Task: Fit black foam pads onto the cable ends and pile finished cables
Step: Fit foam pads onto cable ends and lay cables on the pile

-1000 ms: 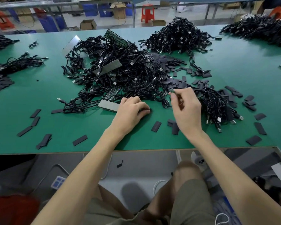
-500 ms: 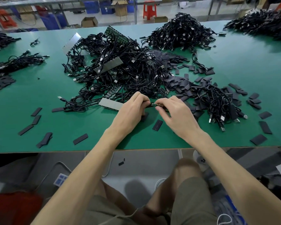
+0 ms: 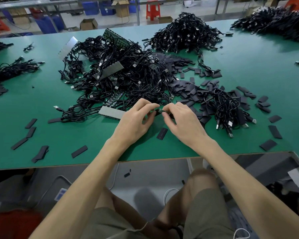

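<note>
My left hand (image 3: 136,121) and my right hand (image 3: 183,121) meet just above the green table (image 3: 76,135), near its front edge. Between their fingertips they pinch a small cable end (image 3: 160,111) with a green board on it and a black foam pad; the pad is mostly hidden by my fingers. A big tangle of black cables (image 3: 121,80) lies right behind my hands. A smaller heap of cables (image 3: 226,107) sits to the right among a scatter of black foam pads (image 3: 188,88). One loose pad (image 3: 162,133) lies under my hands.
Another cable pile (image 3: 185,33) sits at the back, one more at the far right (image 3: 280,23), and smaller bunches at the left (image 3: 12,68). Grey strips (image 3: 109,112) and green circuit boards poke from the main tangle. Loose pads (image 3: 29,131) dot the front left and right.
My right hand came down and left from the pad scatter with the cable end to meet my left hand, which lifted off the table. Both now pinch the piece together.
</note>
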